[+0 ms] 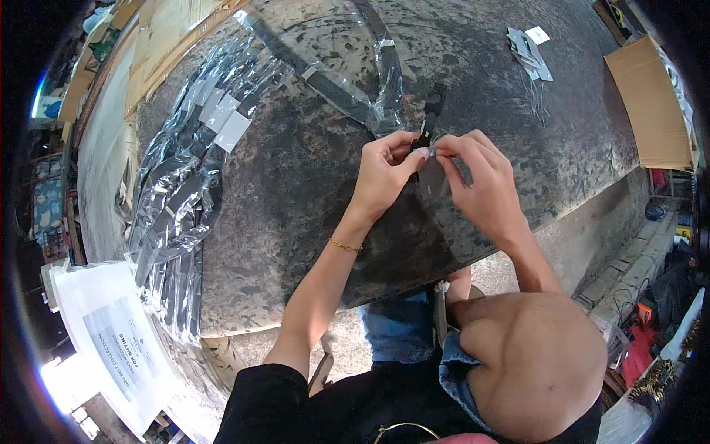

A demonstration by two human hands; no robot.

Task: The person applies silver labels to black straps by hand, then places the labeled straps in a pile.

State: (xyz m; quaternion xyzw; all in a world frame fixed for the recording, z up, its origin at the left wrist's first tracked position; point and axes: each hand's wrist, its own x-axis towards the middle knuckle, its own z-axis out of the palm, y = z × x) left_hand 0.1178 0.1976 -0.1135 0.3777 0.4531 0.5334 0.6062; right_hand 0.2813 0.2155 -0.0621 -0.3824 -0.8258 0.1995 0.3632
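A dark belt point(318, 74) in a clear plastic sleeve lies in a loop on the table, its end running to my hands. My left hand point(386, 172) is closed, pinching the black belt end between thumb and fingers. Close beside it, my right hand point(482, 176) pinches a thin string at the belt, its fingertips nearly touching my left thumb. Below the fingertips hangs a dark grey hang tag point(431, 183). The string itself is too fine to make out fully.
Many sleeved belts point(177, 192) with pale tags point(233, 132) are piled at the left. Loose hang tags point(529, 55) with strings lie at the upper right. A cardboard box point(651, 103) stands at the right edge, and a printed white sign point(111, 333) at the lower left.
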